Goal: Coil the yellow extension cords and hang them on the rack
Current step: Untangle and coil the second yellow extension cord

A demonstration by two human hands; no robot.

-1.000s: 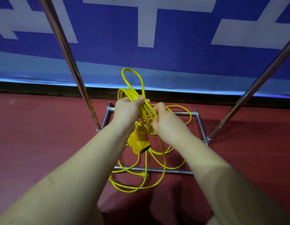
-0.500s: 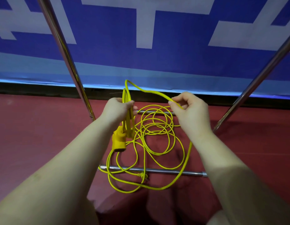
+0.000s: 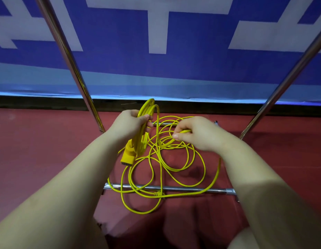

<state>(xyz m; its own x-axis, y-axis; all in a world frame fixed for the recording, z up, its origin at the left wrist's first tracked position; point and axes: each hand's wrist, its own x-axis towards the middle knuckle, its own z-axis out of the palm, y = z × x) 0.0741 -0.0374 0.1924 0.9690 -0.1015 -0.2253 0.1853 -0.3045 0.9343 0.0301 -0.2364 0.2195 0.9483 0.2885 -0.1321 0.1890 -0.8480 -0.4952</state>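
My left hand [image 3: 131,123] grips a bundle of gathered loops of the yellow extension cord [image 3: 176,164], held upright, with the yellow socket end [image 3: 127,156] hanging just below the hand. My right hand [image 3: 194,133] pinches a single strand of the same cord a little to the right and lower. The remaining cord lies in loose tangled loops on the red floor and over the rack's near base bar [image 3: 174,188]. The small yellow plug [image 3: 156,193] rests by that bar.
The chrome rack has two slanted uprights, one at left [image 3: 66,56] and one at right [image 3: 289,78], and a far base bar [image 3: 161,123] behind the hands. A blue and white banner [image 3: 156,51] covers the wall beyond. My knees are at the bottom edge.
My right hand has dropped from beside the left hand's height down toward the loose loops and taken a new strand. The left hand kept its bundle, and the latest loop now stands above it.
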